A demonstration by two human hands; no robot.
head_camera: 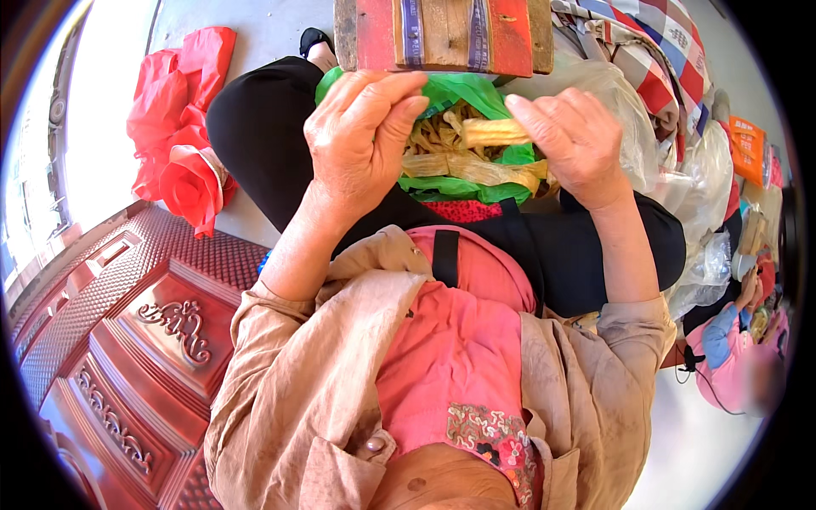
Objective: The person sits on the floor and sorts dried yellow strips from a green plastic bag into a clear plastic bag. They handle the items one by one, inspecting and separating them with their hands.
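A short folded strip of yellowish dried plant material [496,132] is held in my right hand [577,140], its loose end pointing left. My left hand [366,131] is raised across from it, thumb and fingertips close together; whether something thin is between them I cannot tell. Below and between both hands, a green plastic bag [468,89] lies open over my lap, full of twisted brownish dried strips [440,135]. Longer pale strips [468,169] lie across the bag's near side.
A wooden stool or block with red paint [510,32] stands just beyond the bag. Clear plastic bags [628,108] and checked cloth [676,38] lie at the right, red bags [185,127] at the left. Another person [720,338] sits far right. A carved reddish door panel [172,325] is at lower left.
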